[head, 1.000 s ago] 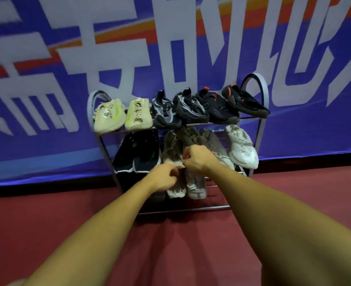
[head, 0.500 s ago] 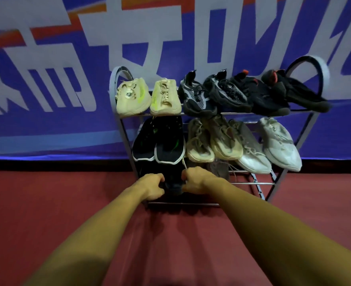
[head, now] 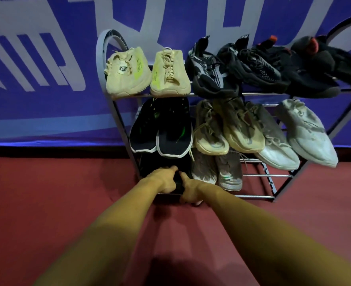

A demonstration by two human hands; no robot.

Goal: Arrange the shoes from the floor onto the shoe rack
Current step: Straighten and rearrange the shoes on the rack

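1. Head view, nearest first: our two bare forearms reach forward over the dark red floor and converge at the left end of the bottom tier of the grey metal shoe rack.
2. Left hand and right hand sit close together, fingers curled around a dark black shoe between them. Its shape is lost in shadow; we cannot tell if a second one lies beside it.
3. Step, as we judge it: seating this shoe on the lowest rails. Best done by pushing it in square, sole flat across both rails, snug beside the grey-brown sneakers, then letting go only once it rests steady.
4. Above, the middle tier holds black white-soled shoes, tan sneakers and pale grey sneakers.
5. Farthest, the top tier carries cream sneakers and black knit shoes against the blue banner.
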